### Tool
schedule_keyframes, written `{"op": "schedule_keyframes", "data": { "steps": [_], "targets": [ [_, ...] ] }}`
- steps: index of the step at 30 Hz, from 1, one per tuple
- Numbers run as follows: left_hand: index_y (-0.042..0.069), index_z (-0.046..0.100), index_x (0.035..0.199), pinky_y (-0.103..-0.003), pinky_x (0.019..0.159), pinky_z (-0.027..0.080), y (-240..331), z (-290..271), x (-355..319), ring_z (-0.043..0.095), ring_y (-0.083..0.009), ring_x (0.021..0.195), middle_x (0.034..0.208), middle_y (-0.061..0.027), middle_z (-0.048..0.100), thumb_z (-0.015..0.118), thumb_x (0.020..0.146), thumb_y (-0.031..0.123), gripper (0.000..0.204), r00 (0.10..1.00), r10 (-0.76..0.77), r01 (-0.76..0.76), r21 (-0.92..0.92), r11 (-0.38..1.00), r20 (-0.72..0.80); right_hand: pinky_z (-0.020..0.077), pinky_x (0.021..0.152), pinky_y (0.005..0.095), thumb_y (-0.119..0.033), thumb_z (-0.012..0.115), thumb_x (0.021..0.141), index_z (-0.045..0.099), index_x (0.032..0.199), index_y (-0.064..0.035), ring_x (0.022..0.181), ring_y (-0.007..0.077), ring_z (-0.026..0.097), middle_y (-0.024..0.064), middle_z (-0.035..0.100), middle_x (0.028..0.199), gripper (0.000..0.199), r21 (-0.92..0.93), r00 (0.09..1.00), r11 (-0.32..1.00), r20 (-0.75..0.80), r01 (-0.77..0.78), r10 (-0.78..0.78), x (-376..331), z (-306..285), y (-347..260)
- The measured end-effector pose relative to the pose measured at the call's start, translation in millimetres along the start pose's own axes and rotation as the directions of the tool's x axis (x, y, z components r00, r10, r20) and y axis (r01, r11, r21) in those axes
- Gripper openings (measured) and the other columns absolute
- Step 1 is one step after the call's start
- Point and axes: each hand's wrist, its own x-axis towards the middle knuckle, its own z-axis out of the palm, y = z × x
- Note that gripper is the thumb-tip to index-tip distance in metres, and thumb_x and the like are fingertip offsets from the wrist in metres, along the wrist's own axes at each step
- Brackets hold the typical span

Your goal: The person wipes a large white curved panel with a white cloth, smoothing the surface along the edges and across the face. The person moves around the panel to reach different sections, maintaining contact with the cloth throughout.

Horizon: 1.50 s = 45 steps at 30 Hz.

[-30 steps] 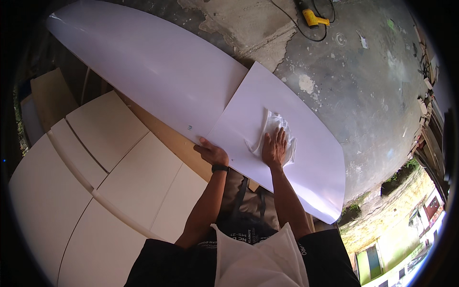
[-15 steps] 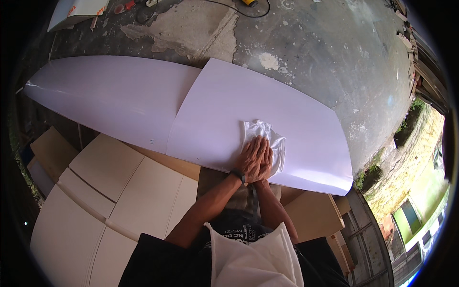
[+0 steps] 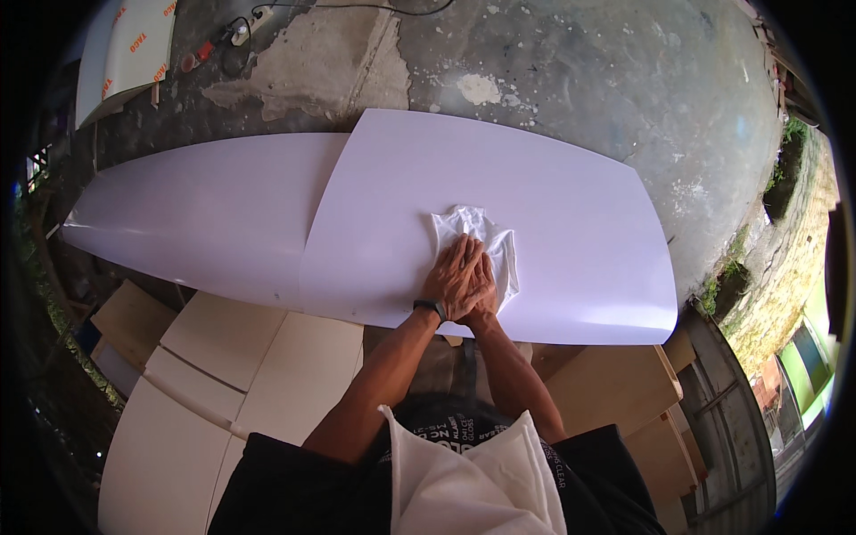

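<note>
A loose white cloth [image 3: 473, 486] hangs at the person's chest over a black shirt, nearest the camera. To the lower left lie pale cream rectangular boards [image 3: 223, 374], stacked side by side, with brown wooden panels [image 3: 606, 383] to the lower right. Both forearms reach forward to the large glossy white sheet [image 3: 553, 223] that overlaps a long white pointed board [image 3: 205, 214]. The left hand [image 3: 453, 278], a dark band at its wrist, lies flat with fingers together on top of the right hand [image 3: 486, 287], and both press palm-down on a crumpled white rag [image 3: 477, 236] near the middle of the sheet's near half; neither hand grips it. Beyond lies stained grey concrete floor [image 3: 580, 80], with a white panel [image 3: 125, 49] and a black cable [image 3: 241, 36] at the far left.
</note>
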Motion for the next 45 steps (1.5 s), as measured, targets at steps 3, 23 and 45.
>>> {"op": "schedule_keyframes", "data": {
  "steps": [3, 23, 45],
  "targets": [
    [-0.001, 0.023, 0.163, -0.049, 0.129, 0.019, -1.1, -3.4, 2.7, 0.021, -0.0427, 0.157, 0.167, -0.0286, 0.024, 0.050, 0.099, 0.059, 0.092, 0.999, -0.002, 0.003, -0.039, 0.999, 0.034, 0.0154, 0.130, 0.0476, -0.039, 0.049, 0.103, 0.024, 0.164, -0.0031, 0.161, 0.0310, 0.017, 0.0180, 0.022, 0.172, 0.075, 0.009, 1.000, 1.000, 0.006, -0.007, 0.006, 6.7, 1.6, 0.0],
    [0.002, 0.029, 0.162, -0.047, 0.124, 0.031, -17.2, -12.7, 40.1, 0.034, -0.0418, 0.151, 0.167, -0.0240, 0.030, 0.040, 0.103, 0.062, 0.085, 0.984, -0.096, 0.122, -0.171, 0.978, 0.149, 0.0144, 0.130, 0.0480, -0.039, 0.049, 0.102, 0.024, 0.164, -0.0024, 0.161, 0.0328, 0.016, 0.0199, 0.022, 0.171, 0.076, 0.010, 0.999, 1.000, 0.051, -0.020, 0.020, 36.2, 11.0, 11.7],
    [-0.003, 0.027, 0.162, -0.052, 0.128, 0.019, -37.9, -55.5, -58.7, 0.024, -0.0440, 0.156, 0.166, -0.0263, 0.031, 0.049, 0.099, 0.060, 0.092, 0.994, -0.067, 0.064, -0.041, 0.997, -0.082, 0.0097, 0.131, 0.0520, -0.042, 0.052, 0.097, 0.020, 0.165, 0.0002, 0.160, 0.0419, 0.009, 0.0264, 0.016, 0.171, 0.086, -0.002, 0.969, 0.986, 0.182, 0.168, -0.165, 5.1, 6.6, -74.1]
  ]
}}
